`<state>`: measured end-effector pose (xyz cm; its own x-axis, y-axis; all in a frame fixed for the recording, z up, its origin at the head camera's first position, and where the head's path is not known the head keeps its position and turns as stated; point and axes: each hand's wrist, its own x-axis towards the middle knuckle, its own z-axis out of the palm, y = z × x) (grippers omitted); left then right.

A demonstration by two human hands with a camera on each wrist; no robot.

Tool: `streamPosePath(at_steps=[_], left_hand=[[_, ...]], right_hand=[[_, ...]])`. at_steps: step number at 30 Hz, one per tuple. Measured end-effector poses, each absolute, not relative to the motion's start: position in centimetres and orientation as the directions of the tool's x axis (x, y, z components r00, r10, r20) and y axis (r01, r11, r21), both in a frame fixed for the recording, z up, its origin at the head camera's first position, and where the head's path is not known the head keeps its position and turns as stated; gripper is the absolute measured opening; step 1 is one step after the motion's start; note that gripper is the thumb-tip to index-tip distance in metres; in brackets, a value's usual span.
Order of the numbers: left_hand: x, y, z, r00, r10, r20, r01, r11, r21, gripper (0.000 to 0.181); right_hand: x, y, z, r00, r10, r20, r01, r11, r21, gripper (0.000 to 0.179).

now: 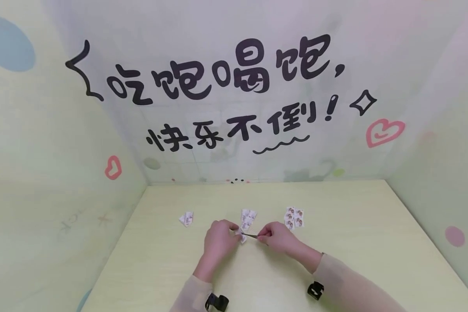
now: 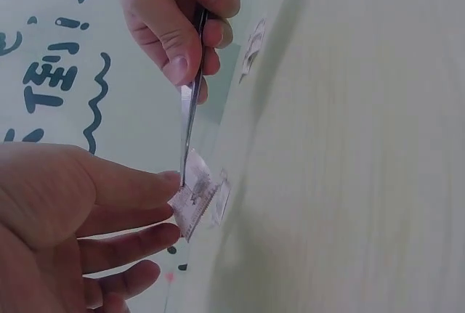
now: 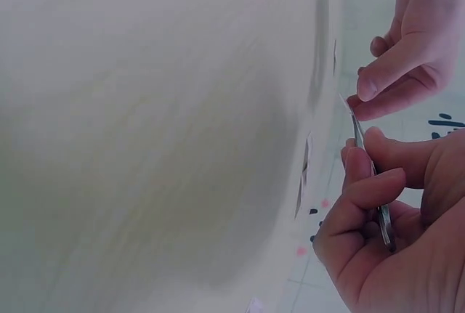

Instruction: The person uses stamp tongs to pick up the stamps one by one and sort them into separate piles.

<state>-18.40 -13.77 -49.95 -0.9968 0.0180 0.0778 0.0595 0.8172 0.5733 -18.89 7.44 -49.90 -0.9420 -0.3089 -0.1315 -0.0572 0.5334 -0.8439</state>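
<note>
My left hand pinches a small stamp-like paper piece by its edge, between thumb and index finger, while the other fingers are loosely bent. In my right hand is a pair of metal tweezers, gripped with the thumb and fingers. The tweezer tips meet the paper piece beside the left thumb; whether they clamp it is too small to tell. Just beyond both hands lies a small group of similar printed pieces on the table. In the right wrist view, the held piece is mostly hidden by the left fingers.
Further left on the pale wooden table lie a few overlapping pieces. Right of the middle group, several reddish printed pieces are set close together. A back wall with black lettering and two side walls enclose the table.
</note>
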Motion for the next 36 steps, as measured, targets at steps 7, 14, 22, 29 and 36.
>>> streamPosePath(at_steps=[7,14,22,29,36], left_hand=[[-17.4,-12.0,-50.7,-0.99,0.114,0.079,0.139,0.845,0.517,0.019],[-17.0,-11.5,-51.2,-0.993,0.1,0.067,0.12,0.854,0.507,0.022],[-17.0,-11.3,-51.4,-0.994,0.096,0.055,0.111,0.876,0.469,0.025],[-17.1,-11.8,-51.2,-0.992,0.124,0.027,0.121,0.864,0.488,0.021],[-17.2,-12.4,-50.9,-0.989,0.149,0.006,0.13,0.841,0.524,0.022]], right_hand=[[-17.3,9.1,-50.5,-0.939,-0.309,-0.15,-0.048,0.551,-0.833,0.005],[-17.1,9.2,-51.1,-0.937,-0.311,-0.158,-0.038,0.54,-0.84,0.004],[-17.1,9.5,-51.2,-0.933,-0.317,-0.17,-0.034,0.549,-0.835,0.005],[-17.9,9.5,-50.5,-0.914,-0.361,-0.185,-0.077,0.601,-0.796,0.003],[-19.0,9.4,-50.7,-0.889,-0.414,-0.197,-0.115,0.617,-0.778,0.004]])
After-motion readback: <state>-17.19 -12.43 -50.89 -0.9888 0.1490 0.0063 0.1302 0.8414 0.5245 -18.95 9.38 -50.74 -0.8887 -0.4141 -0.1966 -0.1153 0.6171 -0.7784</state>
